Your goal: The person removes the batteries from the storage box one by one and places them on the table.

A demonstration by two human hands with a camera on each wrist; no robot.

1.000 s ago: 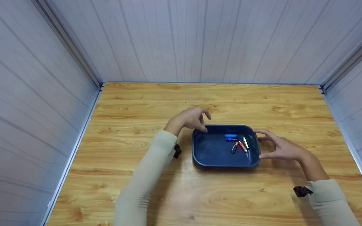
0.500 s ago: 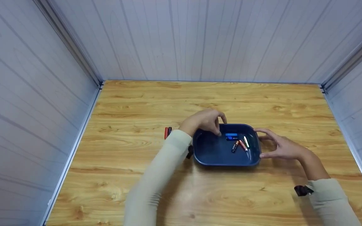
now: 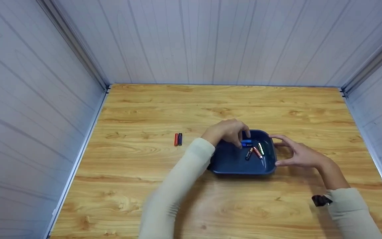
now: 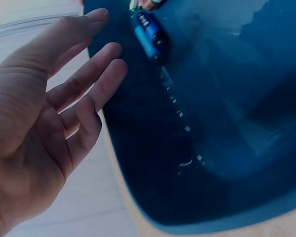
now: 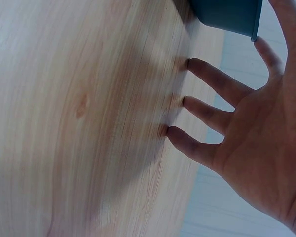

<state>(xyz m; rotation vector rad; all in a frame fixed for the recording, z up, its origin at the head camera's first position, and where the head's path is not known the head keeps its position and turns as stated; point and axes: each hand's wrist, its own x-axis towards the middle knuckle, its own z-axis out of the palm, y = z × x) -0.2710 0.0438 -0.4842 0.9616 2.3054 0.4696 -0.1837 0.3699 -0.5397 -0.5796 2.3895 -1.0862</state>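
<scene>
Dark blue, the tray (image 3: 240, 173) sits between your two hands on the wooden table (image 3: 128, 169), with your left fingers over it and your right fingers at its side.

Your left hand (image 3: 228, 131) comes in across the tray's left end, its fingers loosely bent, with a clear gap to the thumb; the left wrist view shows them holding nothing. Two blue batteries (image 3: 247, 141) lie side by side in the tray, just beyond those fingertips. Further right of your left fingers, toward your right hand, lie three more: a black and orange battery (image 3: 249, 154), a red battery (image 3: 257, 153) just beside it, and a green battery (image 3: 261, 149) nearest your right fingers.

Your right hand (image 3: 299, 156) is spread wide, thumb at the tray's near right corner and forefinger at its far right corner, touching the edge without curling round it. Its other three fingers, parted, reach down to the table beside the tray.

Well to the left of your left fingers, past the pale sleeve (image 3: 191, 166), a red and a dark blue battery (image 3: 180, 139) lie next to each other on the table.
</scene>
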